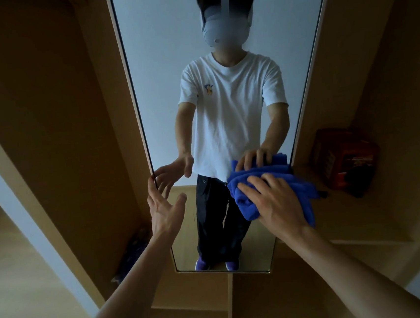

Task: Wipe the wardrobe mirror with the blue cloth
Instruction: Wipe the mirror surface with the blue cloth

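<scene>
The blue cloth [245,206] is bunched into a thick wad and is pressed against the wardrobe mirror [168,60], close to the mirror's right edge and somewhat above its bottom edge. It is covered by the right hand [276,202], whose fingers are spread over the wad and bent round its upper side; in the reflection their tips are seen wrapped over the top of the cloth. A loose fold of cloth is left hanging below the wrist.

The left hand [163,209] is held at the mirror's left edge, level with the cloth. Its fingers are straight and loosely parted, with nothing held, and the fingertips are laid against the frame at that edge.

In the glass a person in a white T-shirt, dark trousers and purple shoes is reflected, both arms stretched forward.

The mirror is set into a light wooden wardrobe [59,122]. Just beyond the right edge, a red box-like object [345,158] is seen on a wooden ledge; what it is cannot be told. A wooden floor [23,279] is visible at the lower left.
</scene>
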A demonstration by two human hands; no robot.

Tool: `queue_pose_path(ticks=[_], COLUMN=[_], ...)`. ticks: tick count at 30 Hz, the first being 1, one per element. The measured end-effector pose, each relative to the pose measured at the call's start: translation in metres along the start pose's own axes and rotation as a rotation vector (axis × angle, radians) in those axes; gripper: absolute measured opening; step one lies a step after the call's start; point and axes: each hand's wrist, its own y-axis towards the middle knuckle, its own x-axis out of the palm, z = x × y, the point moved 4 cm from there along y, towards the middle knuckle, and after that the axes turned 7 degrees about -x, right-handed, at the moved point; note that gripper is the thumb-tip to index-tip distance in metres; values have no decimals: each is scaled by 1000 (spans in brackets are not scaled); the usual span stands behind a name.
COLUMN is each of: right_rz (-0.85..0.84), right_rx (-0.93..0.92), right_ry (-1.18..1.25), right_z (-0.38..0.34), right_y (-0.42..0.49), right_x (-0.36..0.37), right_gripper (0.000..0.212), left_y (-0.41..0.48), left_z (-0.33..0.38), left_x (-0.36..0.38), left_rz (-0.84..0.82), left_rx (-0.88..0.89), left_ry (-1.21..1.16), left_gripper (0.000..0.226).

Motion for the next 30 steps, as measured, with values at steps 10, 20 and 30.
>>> queue_pose_path(ticks=[10,20,30], right_rz=[150,167,38], right_rx=[29,64,119], right_ry=[-18,-29,84], right_z=[25,34,23], right_y=[10,-3,-37], right_x=[-36,-26,3], right_gripper=[44,47,55], left_y=[-15,-37,-41], left_z=[6,23,14], left_x=[13,33,31], left_rz=[34,105,56], left_rx=[2,134,118], left_ry=[71,23,32], left_gripper=[97,85,88])
